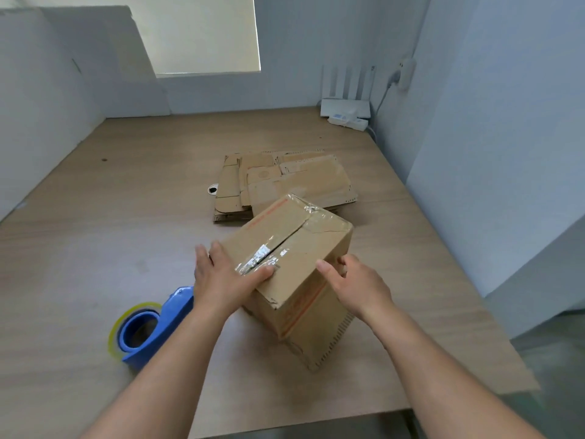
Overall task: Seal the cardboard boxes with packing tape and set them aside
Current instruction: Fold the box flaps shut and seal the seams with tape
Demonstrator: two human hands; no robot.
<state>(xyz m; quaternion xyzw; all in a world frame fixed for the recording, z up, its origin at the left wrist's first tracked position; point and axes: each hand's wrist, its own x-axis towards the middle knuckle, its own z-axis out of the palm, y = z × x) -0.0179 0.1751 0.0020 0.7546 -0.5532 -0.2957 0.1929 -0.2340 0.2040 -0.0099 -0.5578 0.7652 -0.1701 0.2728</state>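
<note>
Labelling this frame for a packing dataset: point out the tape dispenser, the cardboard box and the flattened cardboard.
tape dispenser [172,312]: head view, its blue body.
cardboard box [316,243]: head view, top flap right of the seam.
flattened cardboard [316,182]: head view, top sheet of the pile.

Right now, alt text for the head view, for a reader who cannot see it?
A person's left hand presses the tape on a cardboard box standing on a table, with the right hand at its right edge. A blue tape dispenser lies left of it; flattened cardboard lies behind.
</note>
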